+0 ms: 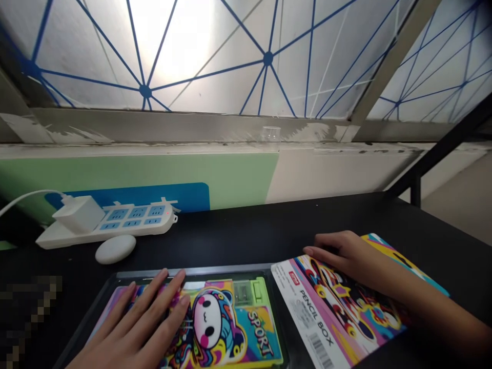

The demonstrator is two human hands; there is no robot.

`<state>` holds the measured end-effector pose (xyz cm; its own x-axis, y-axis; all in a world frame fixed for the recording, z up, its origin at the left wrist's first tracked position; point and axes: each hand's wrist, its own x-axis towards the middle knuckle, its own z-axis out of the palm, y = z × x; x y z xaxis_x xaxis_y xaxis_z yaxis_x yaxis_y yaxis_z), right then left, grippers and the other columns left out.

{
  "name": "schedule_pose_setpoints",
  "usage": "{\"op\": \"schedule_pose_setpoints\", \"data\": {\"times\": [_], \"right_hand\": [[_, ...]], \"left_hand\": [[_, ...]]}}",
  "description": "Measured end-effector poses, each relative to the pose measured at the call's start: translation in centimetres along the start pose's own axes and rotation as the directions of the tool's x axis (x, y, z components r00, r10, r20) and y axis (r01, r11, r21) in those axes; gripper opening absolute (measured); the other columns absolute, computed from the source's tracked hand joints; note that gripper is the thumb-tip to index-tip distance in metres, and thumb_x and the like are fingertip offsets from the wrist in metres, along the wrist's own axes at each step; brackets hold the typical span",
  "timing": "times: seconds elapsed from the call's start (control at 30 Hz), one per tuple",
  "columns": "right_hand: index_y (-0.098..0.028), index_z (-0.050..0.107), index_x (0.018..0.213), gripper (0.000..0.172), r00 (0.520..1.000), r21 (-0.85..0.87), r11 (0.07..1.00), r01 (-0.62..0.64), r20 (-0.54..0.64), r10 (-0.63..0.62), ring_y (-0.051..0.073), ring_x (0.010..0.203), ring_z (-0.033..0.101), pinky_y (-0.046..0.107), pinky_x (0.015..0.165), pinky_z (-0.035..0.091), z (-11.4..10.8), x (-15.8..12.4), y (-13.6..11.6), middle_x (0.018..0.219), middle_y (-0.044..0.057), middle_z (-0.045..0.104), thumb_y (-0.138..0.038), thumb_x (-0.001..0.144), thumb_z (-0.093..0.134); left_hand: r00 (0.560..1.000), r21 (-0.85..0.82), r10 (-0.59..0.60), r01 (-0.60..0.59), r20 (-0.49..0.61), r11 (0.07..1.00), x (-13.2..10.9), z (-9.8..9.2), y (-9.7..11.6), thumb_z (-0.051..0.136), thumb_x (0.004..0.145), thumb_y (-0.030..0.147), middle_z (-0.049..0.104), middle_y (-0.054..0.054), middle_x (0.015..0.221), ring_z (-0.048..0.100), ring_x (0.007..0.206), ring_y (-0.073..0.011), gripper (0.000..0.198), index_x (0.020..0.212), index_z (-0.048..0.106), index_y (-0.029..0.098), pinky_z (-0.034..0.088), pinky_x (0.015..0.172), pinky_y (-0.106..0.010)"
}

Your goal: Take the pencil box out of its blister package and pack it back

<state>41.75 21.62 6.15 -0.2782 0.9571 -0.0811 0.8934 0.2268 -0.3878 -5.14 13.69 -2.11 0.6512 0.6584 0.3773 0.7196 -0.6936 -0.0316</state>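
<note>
A colourful pencil box (219,328) with a cartoon figure and the word SPORT lies in a dark, clear-edged tray (230,267) at the front. My left hand (146,323) rests flat on the left part of the box, fingers spread. To the right is a printed cardboard sleeve (326,312) marked PENCIL BOX, with a barcode, lying at an angle. Across its far edge lies my right hand (338,251), thumb and forefinger apart, the other fingers partly hidden. Beyond that wrist a yellow and teal printed piece (407,261) shows; whether it joins the sleeve I cannot tell.
On the black table (246,230), a white power strip (134,220) with a plugged-in white adapter (80,212) stands at the back left. A white oval object (115,249) sits before it. A black metal bar (442,148) slants up at the right, near the window wall.
</note>
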Motion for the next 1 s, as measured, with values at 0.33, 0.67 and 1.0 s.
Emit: {"op": "schedule_pose_setpoints", "data": {"times": [0.33,0.67,1.0], "right_hand": [[-0.025,0.067,0.074,0.05,0.985,-0.056,0.998,-0.01,-0.174,0.0,0.016,0.06,0.06,0.029,0.059,0.041,-0.5,-0.5,-0.8,0.066,-0.001,0.069,-0.066,0.098,0.05],[-0.026,0.066,0.072,0.05,0.965,-0.142,0.99,-0.007,-0.262,-0.031,0.018,0.059,0.058,0.03,0.058,0.038,-0.2,-0.8,-1.3,0.064,0.0,0.068,-0.064,0.099,0.05],[-0.025,0.066,0.073,0.048,0.981,-0.11,0.993,-0.047,-0.194,0.025,0.016,0.056,0.059,0.027,0.054,0.037,0.6,-1.1,-3.8,0.063,-0.001,0.068,-0.061,0.1,0.049]], "left_hand": [[1.0,0.053,-0.015,0.014,0.022,0.999,0.4,-1.3,1.3,0.061,0.086,0.075,0.042,-0.009,0.164,0.045,0.145,-0.0454,0.096,0.165,0.026,0.034,0.023,0.122,-0.065],[1.0,0.113,0.005,-0.005,-0.003,0.994,1.4,-1.3,2.9,0.065,0.087,0.066,0.034,-0.015,0.167,0.028,0.155,-0.038,0.101,0.166,0.023,0.019,0.0,0.128,-0.045],[0.998,-0.063,-0.04,0.036,-0.056,0.997,2.8,-2.3,5.0,0.058,0.096,0.057,0.043,-0.012,0.163,0.04,0.15,-0.0362,0.081,0.165,0.028,0.026,0.011,0.127,-0.055]]}}
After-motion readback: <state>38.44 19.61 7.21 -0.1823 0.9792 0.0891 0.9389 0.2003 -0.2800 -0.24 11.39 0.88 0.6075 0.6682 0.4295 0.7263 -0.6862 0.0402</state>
